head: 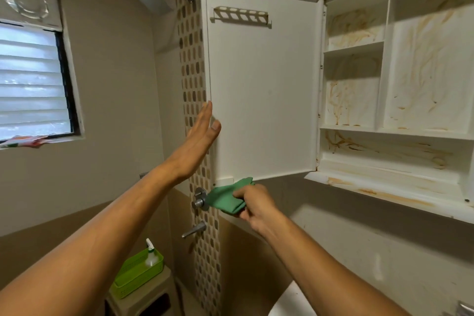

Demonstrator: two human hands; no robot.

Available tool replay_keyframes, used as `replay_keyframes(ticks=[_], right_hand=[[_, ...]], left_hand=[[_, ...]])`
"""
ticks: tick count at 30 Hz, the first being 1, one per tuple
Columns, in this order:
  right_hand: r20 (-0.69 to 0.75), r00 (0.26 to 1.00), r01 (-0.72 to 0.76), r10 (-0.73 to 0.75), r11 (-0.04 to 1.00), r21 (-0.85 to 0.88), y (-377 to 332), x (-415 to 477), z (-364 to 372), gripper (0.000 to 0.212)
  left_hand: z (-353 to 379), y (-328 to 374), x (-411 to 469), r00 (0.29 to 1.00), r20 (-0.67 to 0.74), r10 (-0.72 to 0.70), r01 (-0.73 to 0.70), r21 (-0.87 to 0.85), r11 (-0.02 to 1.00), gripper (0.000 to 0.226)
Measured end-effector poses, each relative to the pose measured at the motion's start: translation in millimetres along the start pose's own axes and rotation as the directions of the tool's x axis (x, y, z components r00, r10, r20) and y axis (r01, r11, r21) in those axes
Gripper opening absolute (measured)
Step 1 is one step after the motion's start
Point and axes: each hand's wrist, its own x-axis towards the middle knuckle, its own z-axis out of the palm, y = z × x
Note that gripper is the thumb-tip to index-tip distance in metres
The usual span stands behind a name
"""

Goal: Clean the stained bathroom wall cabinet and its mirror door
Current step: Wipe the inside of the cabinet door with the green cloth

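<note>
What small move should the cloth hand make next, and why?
Probably wipe the green cloth toward the hinge along the bottom edge of the door: the right hand grips it at the outer corner, and the left hand braces the free edge.

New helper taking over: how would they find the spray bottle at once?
Follow the mosaic tile strip down. Left of its foot, a beige stool carries a lime-green basket. The spray bottle stands in it: whitish against the green, with a trigger head.
</note>
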Motion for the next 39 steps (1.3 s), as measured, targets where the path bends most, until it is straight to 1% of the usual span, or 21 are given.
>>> replay_keyframes(ticks=[1,2,3,4,5,6,7,8,9,10,11,12,13,14,15,19,23,27,31,36,39], right_hand=[[0.031,0.999,0.047,-0.043,0.992,-0.117,-5.9,-7.4,-5.2,0.03],[0.054,0.989,0.146,-0.137,0.96,-0.241,-12.0,-14.6,-10.2,0.031],[0.091,0.956,0.292,-0.278,0.89,-0.35,-17.5,-21.5,-14.8,0.032],[0.153,0.888,0.454,-0.433,0.775,-0.44,-24.4,-28.2,-16.6,0.033],[0.236,0.776,0.61,-0.585,0.597,-0.522,-32.1,-34.3,-17.7,0.037],[0.351,0.609,0.736,-0.711,0.341,-0.585,-39.7,-38.3,-14.5,0.04],[0.493,0.409,0.788,-0.768,0.024,-0.616,-46.3,-41.1,-8.9,0.041],[0.657,0.216,0.744,-0.722,-0.314,-0.59,-50.5,-40.3,-1.3,0.039],[0.814,0.073,0.635,-0.577,-0.602,-0.484,-51.5,-35.9,7.2,0.035],[0.927,0.033,0.51,-0.373,-0.792,-0.336,-47.9,-29.1,13.9,0.031],[0.98,0.078,0.415,-0.181,-0.888,-0.197,-41.7,-18.5,18.1,0.027],[0.987,0.155,0.358,-0.045,-0.928,-0.098,-36.9,-7.5,20.1,0.024],[0.973,0.226,0.322,0.038,-0.946,-0.037,-34.6,2.4,20.4,0.023],[0.956,0.279,0.299,0.092,-0.954,0.005,-37.0,8.9,20.7,0.022],[0.947,0.3,0.292,0.113,-0.956,0.022,-39.8,11.8,19.2,0.021],[0.953,0.251,0.282,0.168,-0.955,0.094,-75.1,14.6,33.7,0.017],[0.984,0.143,0.23,0.106,-0.971,0.071,-133.1,15.1,60.5,0.018],[0.993,0.112,0.132,0.042,-0.991,0.027,-193.6,6.4,89.8,0.017],[0.997,0.05,0.036,-0.064,-0.997,-0.066,-261.1,-3.8,118.8,0.021],[0.974,0.054,-0.051,-0.22,-0.975,-0.217,-321.9,-11.8,149.4,0.027],[0.93,0.035,-0.014,-0.367,-0.93,-0.367,-340.3,-14.5,166.5,0.027]], left_hand=[[-2.3,1.7,-2.2,1.0,0.001,0.0,0.0,-0.009,1.0,0.099],[-5.2,3.3,-3.4,1.0,-0.001,-0.001,0.001,-0.024,1.0,0.097],[-7.6,3.6,-4.2,1.0,-0.006,-0.001,0.001,-0.051,0.999,0.093],[-12.3,3.3,-4.7,1.0,-0.017,-0.004,0.003,-0.08,0.997,0.089],[-15.5,3.2,-4.7,1.0,-0.028,-0.013,0.01,-0.112,0.994,0.084],[-19.9,3.6,-5.2,0.998,-0.048,-0.038,0.031,-0.149,0.988,0.079],[-23.1,6.4,-6.2,0.995,-0.066,-0.077,0.063,-0.187,0.98,0.076],[-25.6,9.8,-8.3,0.989,-0.089,-0.114,0.091,-0.231,0.969,0.071],[-28.7,13.6,-11.9,0.982,-0.125,-0.14,0.101,-0.273,0.957,0.064],[-31.0,16.8,-15.4,0.974,-0.162,-0.158,0.102,-0.312,0.945,0.055],[-34.5,18.4,-18.4,0.963,-0.2,-0.178,0.101,-0.344,0.934,0.048],[-38.7,18.4,-20.8,0.952,-0.23,-0.2,0.105,-0.368,0.924,0.048],[-43.1,15.7,-22.6,0.941,-0.258,-0.22,0.109,-0.384,0.917,0.057],[-49.1,12.5,-24.3,0.93,-0.278,-0.239,0.12,-0.385,0.915,0.068],[-53.1,8.0,-26.9,0.922,-0.292,-0.255,0.129,-0.389,0.912,0.075],[-76.6,4.8,-27.9,0.902,-0.341,-0.264,0.116,-0.397,0.911,0.08],[-100.4,10.7,-17.5,0.892,-0.386,-0.234,0.076,-0.382,0.921,0.08],[-120.1,23.6,-0.8,0.895,-0.398,-0.199,0.062,-0.33,0.942,0.077],[-141.5,43.4,25.6,0.898,-0.416,-0.142,0.013,-0.299,0.954,0.082],[-158.3,74.8,57.5,0.904,-0.421,-0.07,-0.057,-0.282,0.958,0.091],[-165.5,95.6,77.7,0.911,-0.412,0.006,-0.122,-0.256,0.959,0.09]])
